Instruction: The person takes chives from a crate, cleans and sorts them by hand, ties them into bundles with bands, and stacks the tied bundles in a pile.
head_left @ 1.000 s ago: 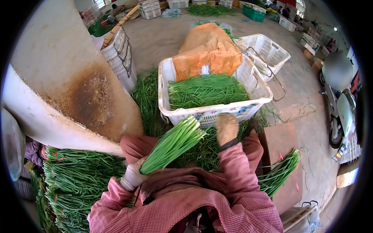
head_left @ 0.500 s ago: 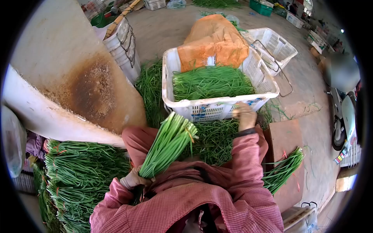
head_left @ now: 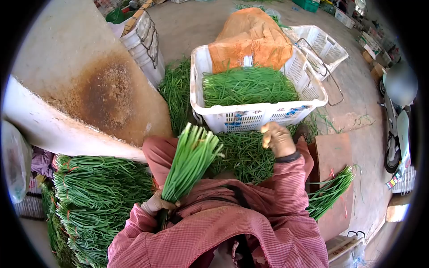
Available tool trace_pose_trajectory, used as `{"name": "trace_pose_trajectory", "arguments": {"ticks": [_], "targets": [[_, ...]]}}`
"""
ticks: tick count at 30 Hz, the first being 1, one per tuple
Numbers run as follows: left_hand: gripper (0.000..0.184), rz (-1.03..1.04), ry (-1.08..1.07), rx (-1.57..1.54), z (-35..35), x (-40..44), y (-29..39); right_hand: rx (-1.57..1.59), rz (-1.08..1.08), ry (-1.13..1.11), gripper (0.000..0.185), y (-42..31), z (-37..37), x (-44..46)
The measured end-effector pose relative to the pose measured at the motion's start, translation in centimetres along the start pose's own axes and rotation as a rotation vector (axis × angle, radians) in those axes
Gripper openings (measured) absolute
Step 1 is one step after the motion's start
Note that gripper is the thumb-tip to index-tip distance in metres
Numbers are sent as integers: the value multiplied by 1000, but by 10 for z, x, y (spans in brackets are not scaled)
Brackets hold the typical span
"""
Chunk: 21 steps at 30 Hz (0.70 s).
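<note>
My left hand [head_left: 157, 204], in a pale glove, is closed round the leafy end of a bunch of garlic chives [head_left: 190, 161]. The pale cut ends point up and away from me, fanned slightly. My right hand [head_left: 280, 139] is raised over loose green leaves [head_left: 243, 158], just in front of the white crate [head_left: 263, 117]. Its fingers are curled, with tan-looking tips; whether anything thin is between them cannot be made out. More chives [head_left: 250, 87] lie inside the crate, beside an orange mesh sack [head_left: 252, 38] draped over its far side.
Tied chive bundles [head_left: 98, 196] are stacked at my left, below a stained pale slab [head_left: 103, 89]. At my right, another tied bunch [head_left: 333, 192] rests on a brown board [head_left: 333, 152]. A second white crate [head_left: 324, 42] stands behind. A scooter [head_left: 393, 134] is parked far right.
My right hand has drawn back slightly from the crate's front toward me. My left hand still holds the bunch, now somewhat more upright. The whole view has shifted a little.
</note>
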<state>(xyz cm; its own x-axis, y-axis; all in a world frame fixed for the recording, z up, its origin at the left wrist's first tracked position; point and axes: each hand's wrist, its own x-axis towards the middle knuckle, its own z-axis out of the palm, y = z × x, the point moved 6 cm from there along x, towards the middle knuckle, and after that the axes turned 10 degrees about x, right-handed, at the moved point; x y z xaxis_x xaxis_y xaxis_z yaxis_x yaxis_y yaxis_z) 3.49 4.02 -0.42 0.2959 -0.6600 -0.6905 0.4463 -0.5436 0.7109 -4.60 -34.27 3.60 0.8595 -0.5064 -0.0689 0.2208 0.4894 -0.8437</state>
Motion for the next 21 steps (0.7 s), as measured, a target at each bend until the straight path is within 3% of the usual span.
{"name": "trace_pose_trajectory", "arguments": {"ticks": [2, 5, 8, 11, 12, 14, 16, 18, 19, 20, 21], "targets": [[43, 30, -40, -71, 5, 7, -3, -233, 33, 199, 10, -13, -9, -7], [44, 77, -51, -14, 9, 16, 6, -317, -280, -6, 16, 7, 8, -13], [38, 139, 89, 132, 11, 18, 9, -602, -567, 8, 26, 7, 73, -31], [36, 225, 147, 132, 17, 18, 11, -899, -510, 27, 43, -4, 104, -32], [35, 286, 204, 157, 17, 17, 14, -897, -510, 24, 43, -2, 107, -27], [34, 276, 239, 141, 18, 18, 11, -1210, -636, 149, 42, -2, 109, -20], [31, 562, 321, 341, 18, 20, 18, -1157, -640, 68, 36, 13, 95, -11], [29, 578, 402, 347, 19, 23, 11, -688, -556, -3, 15, 29, 74, 0], [26, 594, 488, 354, 17, 22, 12, 34, -442, -41, 6, 30, 59, 9], [26, 593, 495, 350, 17, 22, 12, 344, -335, 28, 13, 23, 39, 15], [25, 568, 493, 325, 17, 21, 10, -83, -543, 135, 14, 3, 31, 12]]}}
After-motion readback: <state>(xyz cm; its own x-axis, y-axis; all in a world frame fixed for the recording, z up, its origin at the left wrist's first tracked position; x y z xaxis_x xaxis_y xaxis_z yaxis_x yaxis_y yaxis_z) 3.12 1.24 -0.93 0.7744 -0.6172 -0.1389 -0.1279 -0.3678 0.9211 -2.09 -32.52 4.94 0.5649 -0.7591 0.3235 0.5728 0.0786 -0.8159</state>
